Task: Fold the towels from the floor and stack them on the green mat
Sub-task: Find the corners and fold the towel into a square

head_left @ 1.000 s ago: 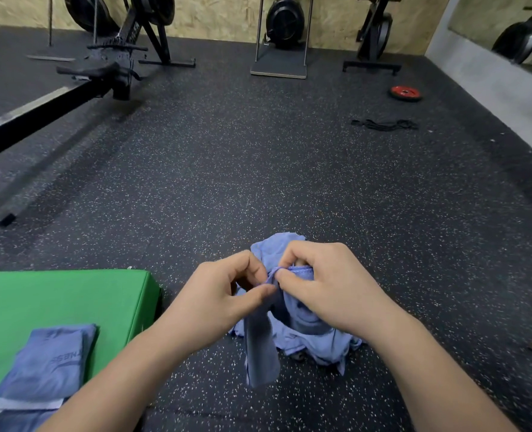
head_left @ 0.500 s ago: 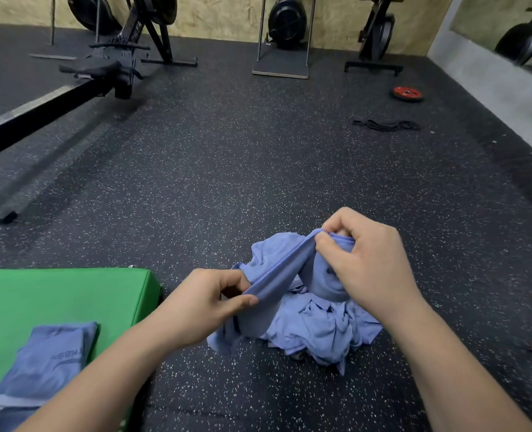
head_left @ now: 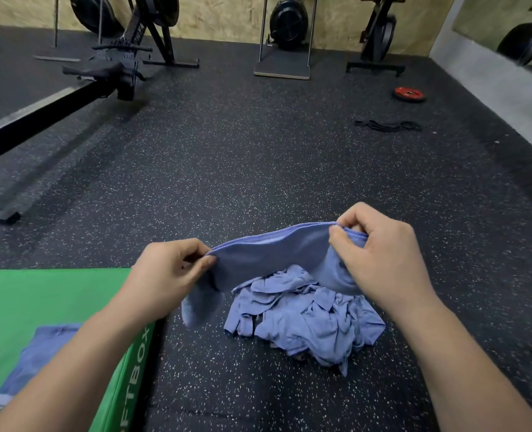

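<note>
I see my left hand (head_left: 165, 272) and right hand (head_left: 380, 254) held apart, each pinching one end of a blue towel (head_left: 271, 254) stretched between them. Below and between the hands lies the crumpled towel pile (head_left: 305, 319) on the speckled floor (head_left: 258, 169). Under my left forearm sits the green mat (head_left: 40, 300) — a folded towel (head_left: 37, 353) already on it.
</note>
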Demonstrator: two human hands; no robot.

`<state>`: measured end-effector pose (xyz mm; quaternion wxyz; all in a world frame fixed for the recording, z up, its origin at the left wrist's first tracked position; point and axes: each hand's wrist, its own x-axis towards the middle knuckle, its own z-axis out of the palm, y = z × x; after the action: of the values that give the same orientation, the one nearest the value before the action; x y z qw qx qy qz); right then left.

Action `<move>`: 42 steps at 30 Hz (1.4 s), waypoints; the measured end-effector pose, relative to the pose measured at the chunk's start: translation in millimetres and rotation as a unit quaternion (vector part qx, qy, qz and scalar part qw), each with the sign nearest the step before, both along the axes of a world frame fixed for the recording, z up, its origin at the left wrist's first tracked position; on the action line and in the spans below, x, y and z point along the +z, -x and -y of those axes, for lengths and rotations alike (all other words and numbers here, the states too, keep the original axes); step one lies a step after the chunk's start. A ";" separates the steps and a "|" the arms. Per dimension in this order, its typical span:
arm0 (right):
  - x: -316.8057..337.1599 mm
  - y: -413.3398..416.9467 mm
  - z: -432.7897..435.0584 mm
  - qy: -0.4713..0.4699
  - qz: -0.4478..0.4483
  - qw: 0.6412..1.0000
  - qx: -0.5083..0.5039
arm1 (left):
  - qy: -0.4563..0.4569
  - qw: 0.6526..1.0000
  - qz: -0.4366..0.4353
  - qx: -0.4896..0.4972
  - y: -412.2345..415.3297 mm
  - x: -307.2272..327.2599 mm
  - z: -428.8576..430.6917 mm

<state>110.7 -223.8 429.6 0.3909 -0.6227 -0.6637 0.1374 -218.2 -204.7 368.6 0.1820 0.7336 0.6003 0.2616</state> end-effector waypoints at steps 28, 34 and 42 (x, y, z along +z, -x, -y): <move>-23.4 40.4 10.3 0.234 0.108 0.925 0.280 | -0.062 0.978 0.028 -0.196 -62.3 11.1 44.1; -24.6 43.3 11.5 0.223 0.123 0.931 0.263 | -0.037 0.983 -0.059 -0.170 -59.9 1.6 40.8; -10.6 31.5 6.9 0.154 0.073 0.964 0.206 | -0.006 0.984 -0.136 -0.114 -38.1 -16.3 20.3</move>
<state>79.2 -230.7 419.0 0.2041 -0.5334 -0.7755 0.2693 -180.1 -225.0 352.4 0.1226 0.8268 0.5307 0.1405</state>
